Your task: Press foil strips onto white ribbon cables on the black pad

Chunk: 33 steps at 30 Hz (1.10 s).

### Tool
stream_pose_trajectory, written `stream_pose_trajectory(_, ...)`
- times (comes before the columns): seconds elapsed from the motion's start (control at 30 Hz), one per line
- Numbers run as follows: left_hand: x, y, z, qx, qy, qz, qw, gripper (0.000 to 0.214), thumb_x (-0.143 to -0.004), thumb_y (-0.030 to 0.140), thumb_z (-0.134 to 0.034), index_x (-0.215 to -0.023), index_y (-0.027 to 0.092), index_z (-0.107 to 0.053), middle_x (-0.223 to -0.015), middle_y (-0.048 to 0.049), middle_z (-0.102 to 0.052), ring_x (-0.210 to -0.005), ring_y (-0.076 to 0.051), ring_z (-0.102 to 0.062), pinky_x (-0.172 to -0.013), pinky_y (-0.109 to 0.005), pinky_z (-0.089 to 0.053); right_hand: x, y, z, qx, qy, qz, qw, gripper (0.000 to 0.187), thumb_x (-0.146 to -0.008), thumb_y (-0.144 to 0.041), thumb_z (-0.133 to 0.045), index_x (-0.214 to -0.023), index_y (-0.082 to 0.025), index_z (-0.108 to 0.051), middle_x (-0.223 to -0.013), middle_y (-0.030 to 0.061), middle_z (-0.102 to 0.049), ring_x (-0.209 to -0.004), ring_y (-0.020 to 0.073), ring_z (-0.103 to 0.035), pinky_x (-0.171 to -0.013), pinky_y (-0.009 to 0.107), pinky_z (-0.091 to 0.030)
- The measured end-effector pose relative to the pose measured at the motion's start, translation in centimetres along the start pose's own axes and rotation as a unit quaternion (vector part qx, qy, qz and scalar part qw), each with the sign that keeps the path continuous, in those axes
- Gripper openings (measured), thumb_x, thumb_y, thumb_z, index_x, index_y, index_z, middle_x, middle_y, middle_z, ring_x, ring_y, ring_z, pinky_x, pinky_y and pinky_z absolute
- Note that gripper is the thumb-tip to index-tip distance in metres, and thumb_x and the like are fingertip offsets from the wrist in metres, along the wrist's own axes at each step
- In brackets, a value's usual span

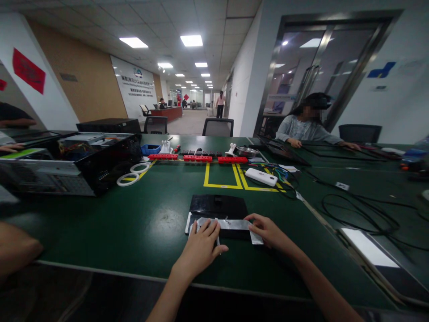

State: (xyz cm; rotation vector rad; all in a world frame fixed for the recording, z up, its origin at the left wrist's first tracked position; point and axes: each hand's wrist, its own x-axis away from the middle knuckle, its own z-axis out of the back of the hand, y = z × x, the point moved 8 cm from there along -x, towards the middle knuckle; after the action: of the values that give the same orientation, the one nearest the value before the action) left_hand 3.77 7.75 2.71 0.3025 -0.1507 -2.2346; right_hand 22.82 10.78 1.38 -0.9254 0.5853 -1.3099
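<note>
A flat black device (217, 206) lies on the green table (134, 228) right in front of me. Across its near edge runs a silvery strip of foil or tape (234, 223). My left hand (201, 246) rests flat on the left end of that strip, fingers spread. At the strip's right end, the fingers of my right hand (266, 230) curl and press on it; I cannot tell whether they pinch it.
An open black computer case (70, 163) stands at the left with two white rings (134, 173) beside it. Red strips (197, 158), a white box (261, 176), yellow floor-tape marks and black cables (355, 210) lie further back. A seated person (306, 125) works at the far right; someone's arm (16, 248) shows at my left.
</note>
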Motion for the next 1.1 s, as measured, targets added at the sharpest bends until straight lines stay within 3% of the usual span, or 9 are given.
stream_pose_trajectory(0.2,0.4,-1.1,1.3,0.075,0.027,0.002,0.997,0.053,-0.092,0.043,-0.038,-0.14,0.021,-0.03,-0.142,-0.0076,-0.041,-0.132,-0.022,-0.034,-0.108,-0.049,-0.025,-0.1,0.3,-0.1,-0.008,-0.013,-0.008,1.0,0.043,-0.079,-0.047,-0.051,-0.109,-0.016,-0.053,-0.064,-0.004,-0.047,-0.041,0.0064,-0.043,-0.031,0.016,-0.031)
stream_pose_trajectory(0.4,4.5,-6.0,4.0,0.072,0.155,0.09,0.981,0.037,-0.093,0.035,-0.038,-0.126,0.022,-0.05,-0.128,-0.0049,-0.057,-0.119,-0.019,-0.05,-0.104,-0.041,-0.036,0.0,-0.1,-0.1,-0.025,-0.023,-0.02,0.999,0.044,-0.077,-0.047,-0.053,-0.107,-0.015,-0.053,-0.061,-0.005,-0.047,-0.04,0.006,-0.041,-0.032,0.016,-0.031)
stream_pose_trajectory(0.6,9.8,-11.0,3.0,0.058,0.237,0.169,0.955,0.034,-0.091,0.037,-0.039,-0.112,0.021,-0.06,-0.109,-0.006,-0.067,-0.101,-0.022,-0.062,-0.091,-0.039,-0.048,0.1,-2.3,0.6,-0.047,-0.038,-0.024,0.998,0.045,-0.074,-0.048,-0.056,-0.105,-0.015,-0.053,-0.063,-0.0049,-0.047,-0.042,0.0055,-0.041,-0.035,0.017,-0.031)
stream_pose_trajectory(0.83,10.7,-11.7,2.3,0.058,0.252,0.18,0.949,0.032,-0.091,0.036,-0.04,-0.109,0.02,-0.062,-0.108,-0.0069,-0.066,-0.102,-0.022,-0.061,-0.092,-0.04,-0.048,-0.7,-7.8,1.5,-0.096,-0.026,0.015,0.995,0.036,-0.07,-0.039,-0.06,-0.097,-0.015,-0.056,-0.057,-0.0051,-0.044,-0.043,0.0059,-0.039,-0.035,0.016,-0.028)
stream_pose_trajectory(0.93,10.7,-11.7,2.3,0.06,0.256,0.182,0.948,0.031,-0.091,0.036,-0.04,-0.108,0.021,-0.061,-0.107,-0.0067,-0.066,-0.102,-0.023,-0.061,-0.091,-0.04,-0.048,-1.1,-10.1,3.7,-0.15,0.016,0.039,0.988,0.038,-0.069,-0.038,-0.062,-0.099,-0.015,-0.055,-0.057,-0.0045,-0.047,-0.04,0.006,-0.039,-0.033,0.016,-0.026)
stream_pose_trajectory(1.03,10.8,-11.6,2.3,0.059,0.258,0.178,0.948,0.031,-0.091,0.035,-0.04,-0.108,0.021,-0.062,-0.107,-0.0069,-0.066,-0.101,-0.022,-0.061,-0.09,-0.039,-0.048,-1.6,-11.4,7.9,-0.218,0.111,0.088,0.966,0.039,-0.07,-0.035,-0.064,-0.102,-0.017,-0.053,-0.058,-0.0044,-0.047,-0.04,0.0064,-0.04,-0.033,0.016,-0.027)
stream_pose_trajectory(1.1,10.8,-11.6,2.4,0.057,0.259,0.179,0.948,0.031,-0.09,0.035,-0.041,-0.108,0.02,-0.062,-0.107,-0.007,-0.066,-0.102,-0.022,-0.061,-0.091,-0.038,-0.048,-2.1,-11.0,11.1,-0.268,0.19,0.113,0.938,0.037,-0.07,-0.031,-0.065,-0.101,-0.019,-0.051,-0.063,-0.0036,-0.049,-0.044,0.0071,-0.044,-0.035,0.016,-0.029)
